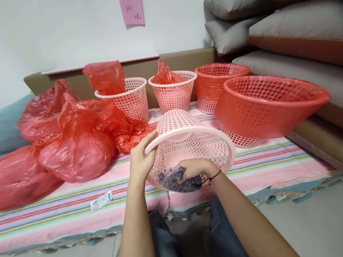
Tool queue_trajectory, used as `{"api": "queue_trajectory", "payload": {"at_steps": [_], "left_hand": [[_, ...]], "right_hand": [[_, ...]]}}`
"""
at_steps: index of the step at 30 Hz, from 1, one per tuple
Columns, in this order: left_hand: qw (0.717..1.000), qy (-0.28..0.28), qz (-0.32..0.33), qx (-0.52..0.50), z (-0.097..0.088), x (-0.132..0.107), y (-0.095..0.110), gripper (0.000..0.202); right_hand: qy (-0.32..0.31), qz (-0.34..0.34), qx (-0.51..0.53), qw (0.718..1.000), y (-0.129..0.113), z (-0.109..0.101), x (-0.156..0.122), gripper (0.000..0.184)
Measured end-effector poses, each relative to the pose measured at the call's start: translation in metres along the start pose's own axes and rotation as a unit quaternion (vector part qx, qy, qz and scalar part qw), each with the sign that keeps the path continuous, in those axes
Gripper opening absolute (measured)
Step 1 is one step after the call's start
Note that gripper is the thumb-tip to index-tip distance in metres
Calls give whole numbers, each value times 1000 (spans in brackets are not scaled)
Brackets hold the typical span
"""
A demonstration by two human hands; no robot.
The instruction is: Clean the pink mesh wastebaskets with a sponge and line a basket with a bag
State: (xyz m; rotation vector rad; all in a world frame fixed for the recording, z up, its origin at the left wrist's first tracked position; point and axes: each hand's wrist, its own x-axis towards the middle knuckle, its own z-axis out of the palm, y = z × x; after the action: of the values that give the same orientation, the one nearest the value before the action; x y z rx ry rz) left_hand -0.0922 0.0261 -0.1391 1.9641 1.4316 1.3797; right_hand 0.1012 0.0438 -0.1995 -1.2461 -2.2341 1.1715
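Note:
A pale pink perforated plastic basket lies tipped on its side, its wide mouth facing me. My left hand grips the rim on its left side, thumb along the edge. Inside the mouth, my right hand is closed on a fuzzy grey cloth, pressed against the lower inner wall. A dark cord circles the right wrist. Part of the cloth is hidden under the fingers.
Behind stand two pink baskets holding red plastic, and two baskets lined with red bags. Full red bags lie left. A white tag rests on the striped cloth. Cushions are stacked right.

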Motion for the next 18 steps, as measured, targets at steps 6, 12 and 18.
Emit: {"api": "queue_trajectory", "payload": {"at_steps": [6,12,18], "left_hand": [[992,-28,23,120,-19,-6,12,47],[986,-95,76,117,-7,-8,22,41],[976,-109,107,158,10,-8,20,43]], "right_hand": [[216,33,17,976,8,-24,9,41],[300,91,-40,949,37,-11,47,66],[215,121,-72,966,56,16,65,61]]}}
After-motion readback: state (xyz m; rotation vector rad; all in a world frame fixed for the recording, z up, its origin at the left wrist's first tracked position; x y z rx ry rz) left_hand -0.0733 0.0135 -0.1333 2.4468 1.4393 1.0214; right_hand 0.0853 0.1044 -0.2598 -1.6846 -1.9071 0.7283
